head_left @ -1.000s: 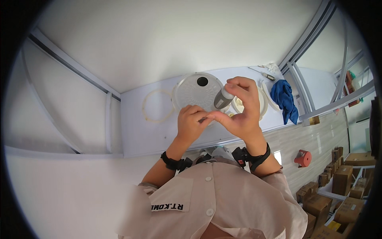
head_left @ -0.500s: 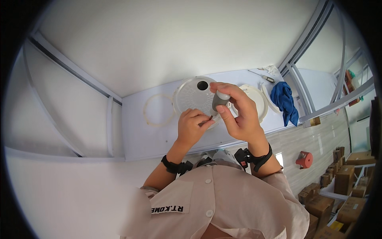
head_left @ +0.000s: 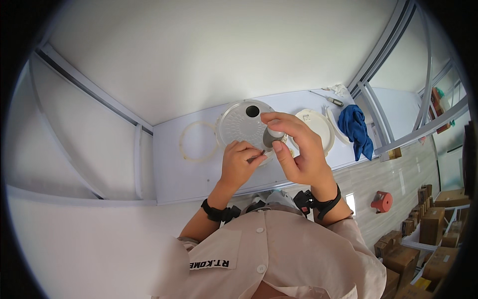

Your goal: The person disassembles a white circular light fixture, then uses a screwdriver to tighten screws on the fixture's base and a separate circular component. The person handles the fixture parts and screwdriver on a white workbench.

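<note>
My right hand [head_left: 303,157] is closed around a screwdriver [head_left: 270,139] with a grey handle and a pale rounded end. It is seen nearly end-on, and its shaft and tip are hidden below the handle. Close by on the left, the fingers of my left hand [head_left: 240,162] pinch a small dark brown piece [head_left: 257,156], whose exact kind I cannot make out. Both hands are over the near side of a round silvery disc [head_left: 236,122] with a raised pattern and a dark round spot [head_left: 252,111] at its far part. My right hand covers some of the disc.
A thin cream ring [head_left: 182,143] lies on the white table [head_left: 174,177] at left. To the right are a white round cover [head_left: 320,124], a curved white strip [head_left: 337,124], a blue cloth [head_left: 355,127] and another screwdriver [head_left: 334,101]. Cardboard boxes [head_left: 432,224] and a red stool [head_left: 382,202] stand beyond.
The screwdriver handle has tilted slightly, and my right hand has shifted a little nearer to me. My left hand keeps its pinch in almost the same place.
</note>
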Demonstrator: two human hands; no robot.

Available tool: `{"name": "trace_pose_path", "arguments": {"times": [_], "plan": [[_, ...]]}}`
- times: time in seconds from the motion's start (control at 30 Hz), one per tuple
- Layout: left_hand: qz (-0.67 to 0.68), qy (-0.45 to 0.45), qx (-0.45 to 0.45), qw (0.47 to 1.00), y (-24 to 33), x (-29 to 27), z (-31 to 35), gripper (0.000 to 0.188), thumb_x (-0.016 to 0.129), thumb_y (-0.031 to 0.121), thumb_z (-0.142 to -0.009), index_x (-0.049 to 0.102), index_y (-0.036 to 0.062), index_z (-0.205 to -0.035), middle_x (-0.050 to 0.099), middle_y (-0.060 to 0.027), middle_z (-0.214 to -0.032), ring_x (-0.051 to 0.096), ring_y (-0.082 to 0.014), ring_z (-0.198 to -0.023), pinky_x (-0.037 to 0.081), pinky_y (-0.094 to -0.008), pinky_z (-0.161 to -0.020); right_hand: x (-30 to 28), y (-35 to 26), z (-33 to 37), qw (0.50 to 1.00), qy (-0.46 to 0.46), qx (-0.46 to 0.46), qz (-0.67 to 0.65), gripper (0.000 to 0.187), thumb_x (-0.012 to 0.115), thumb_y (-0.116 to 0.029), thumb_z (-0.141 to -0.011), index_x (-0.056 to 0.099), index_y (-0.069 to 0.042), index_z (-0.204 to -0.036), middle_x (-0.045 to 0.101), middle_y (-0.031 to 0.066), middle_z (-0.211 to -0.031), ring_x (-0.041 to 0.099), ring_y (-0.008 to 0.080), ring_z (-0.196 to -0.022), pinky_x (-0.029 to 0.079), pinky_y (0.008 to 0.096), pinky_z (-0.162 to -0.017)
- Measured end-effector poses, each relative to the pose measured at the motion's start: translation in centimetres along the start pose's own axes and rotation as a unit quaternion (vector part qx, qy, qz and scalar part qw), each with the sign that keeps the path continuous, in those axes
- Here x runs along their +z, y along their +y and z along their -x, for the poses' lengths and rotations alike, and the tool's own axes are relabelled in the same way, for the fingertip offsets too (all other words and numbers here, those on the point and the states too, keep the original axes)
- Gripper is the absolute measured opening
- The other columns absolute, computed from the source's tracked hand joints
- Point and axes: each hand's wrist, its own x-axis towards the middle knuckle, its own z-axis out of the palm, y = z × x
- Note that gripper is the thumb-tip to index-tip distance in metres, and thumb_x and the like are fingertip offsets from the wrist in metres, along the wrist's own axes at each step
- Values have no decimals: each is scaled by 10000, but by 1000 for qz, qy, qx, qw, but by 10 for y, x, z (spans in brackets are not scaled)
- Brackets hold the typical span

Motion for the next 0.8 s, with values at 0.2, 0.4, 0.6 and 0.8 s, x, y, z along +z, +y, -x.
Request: {"name": "trace_pose_path", "arguments": {"times": [0.2,0.4,0.6,0.8], "plan": [[-15,-2,-1,1000,-4,1,3,147,927,192,-770,820,112,-832,717,18,-854,616,-252,-771,494,-394,-748,-4,2,-2,983,53,-112,136,279,854,-82,-858,769,-34,-1119,732,194,-1264,746,322,-1041,609,371,-836],[-1,6,1,1000,0,-1,3,133,921,178,-774,819,111,-828,709,17,-845,614,-249,-764,489,-409,-780,0,7,8,998,27,-52,13,270,763,-16,-927,761,-16,-1197,718,227,-1274,742,322,-1067,613,370,-862],[22,-7,-16,1000,1,-2,4,113,911,160,-781,823,111,-833,713,8,-849,624,-243,-787,492,-407,-794,3,6,1,998,18,-52,40,377,691,34,-934,730,-5,-1307,684,235,-1336,722,354,-1139,601,389,-919],[20,-12,-30,999,-2,0,6,106,907,154,-785,825,111,-835,723,5,-873,634,-241,-815,490,-403,-826,2,13,13,993,54,-39,94,420,874,15,-806,782,-32,-1213,681,192,-1237,717,290,-1069,602,388,-883]]}}
